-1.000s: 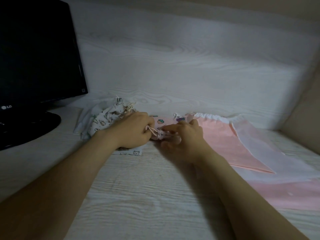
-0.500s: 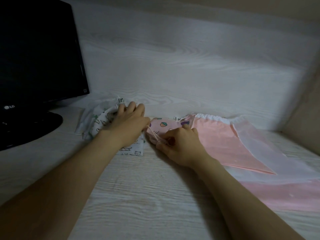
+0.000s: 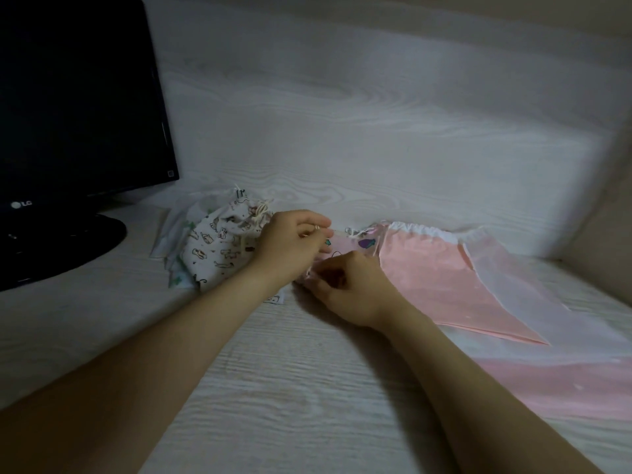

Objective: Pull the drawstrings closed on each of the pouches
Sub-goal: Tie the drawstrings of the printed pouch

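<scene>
- Head view, far to the left of the small pink pouch [image 3: 345, 244]: a dark monitor [image 3: 78, 97] stood on its round base [image 3: 61, 248] on the pale wood-grain desk [image 3: 290, 388].
- Just left of the small pink pouch, a white animal-print pouch [image 3: 219, 248] lay with its mouth gathered and its cord bunched at the far end. It rested on a pile of other pale pouches [image 3: 178, 227].
- My left hand [image 3: 290, 244] lay across the animal-print pouch. Its fingers were curled, and they pinched the small pink pouch's far left edge, where a pale cord showed.
- The small pink pouch, printed with little fruits, lay on the desk between my two hands. They hid most of it.
- My right hand [image 3: 349, 285] sat at the near side of the small pink pouch, with my thumb and fingers closed tightly on its bunched near-left end. I could not tell whether a cord was in that pinch.
- Touching the right side of the small pink pouch, a large pink pouch [image 3: 441, 275] lay flat with a white band along its far edge.
- Further right, a sheer white pouch [image 3: 513, 278] overlapped the large pink one.
- Right of the small pink pouch and nearer to me, more pink cloth [image 3: 564, 381] lay flat on the desk.
</scene>
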A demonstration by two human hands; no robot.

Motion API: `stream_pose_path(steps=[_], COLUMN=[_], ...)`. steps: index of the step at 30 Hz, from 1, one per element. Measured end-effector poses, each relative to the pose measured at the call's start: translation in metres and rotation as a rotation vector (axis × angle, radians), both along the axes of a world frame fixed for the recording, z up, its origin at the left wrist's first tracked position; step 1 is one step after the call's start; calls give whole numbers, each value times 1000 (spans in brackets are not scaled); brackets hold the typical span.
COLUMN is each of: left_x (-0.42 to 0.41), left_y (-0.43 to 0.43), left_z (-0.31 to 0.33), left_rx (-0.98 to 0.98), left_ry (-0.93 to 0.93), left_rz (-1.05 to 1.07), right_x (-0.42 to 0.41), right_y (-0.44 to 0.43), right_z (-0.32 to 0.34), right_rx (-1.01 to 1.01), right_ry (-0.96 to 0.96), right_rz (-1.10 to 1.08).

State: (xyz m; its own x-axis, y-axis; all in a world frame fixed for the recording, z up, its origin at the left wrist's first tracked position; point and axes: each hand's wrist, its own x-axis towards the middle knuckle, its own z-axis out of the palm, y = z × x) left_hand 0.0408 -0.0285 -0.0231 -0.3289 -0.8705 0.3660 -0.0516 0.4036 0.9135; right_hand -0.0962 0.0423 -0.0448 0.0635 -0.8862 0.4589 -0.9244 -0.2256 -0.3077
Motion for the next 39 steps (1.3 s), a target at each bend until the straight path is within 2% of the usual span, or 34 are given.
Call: stream_pose_path(steps=[3, 6, 9, 12, 15, 17, 19, 22, 25, 30, 34, 37, 39], left_x=[-2, -2, 1, 2, 3, 5, 6, 2, 0, 2, 2, 3, 4], left_y=[-2, -5, -4, 2, 5, 4, 3, 5, 3, 1, 1, -1, -2], left_z=[-5, -7, -6, -5, -5, -5, -5, -6, -9, -9, -8, -8, -7], left_rx=[214, 278, 222, 104, 60, 43, 26, 54, 24, 55, 37, 2, -24], left_ry=[157, 187, 105, -13, -76, -104, -132, -151, -242, -340, -380, -377, -382], left_rz=[-77, -144, -226, -302, -382, -390, -354, -286, -227, -200, -187, -186, -214], right_x=[0, -3, -4, -2, -4, -6, -6, -7, -7, -13, -17, -16, -17], right_y=[2, 2, 3, 9, 10, 10, 8, 7, 9, 9, 13, 18, 19], right_z=[5, 8, 13, 18, 16, 18, 20, 22, 23, 23, 21, 27, 32], right_rx=[-23, -62, -47, 29, -4, -25, -53, -140, -172, -111, 53, 93, 99], right_ry=[-150, -255, -379, -548, -747, -879, -916, -835, -584, -180, 128, 135, 113], right_rz=[-42, -196, -225, -155, -107, -111, -157, -242, -268, -179, -108, -69, -128])
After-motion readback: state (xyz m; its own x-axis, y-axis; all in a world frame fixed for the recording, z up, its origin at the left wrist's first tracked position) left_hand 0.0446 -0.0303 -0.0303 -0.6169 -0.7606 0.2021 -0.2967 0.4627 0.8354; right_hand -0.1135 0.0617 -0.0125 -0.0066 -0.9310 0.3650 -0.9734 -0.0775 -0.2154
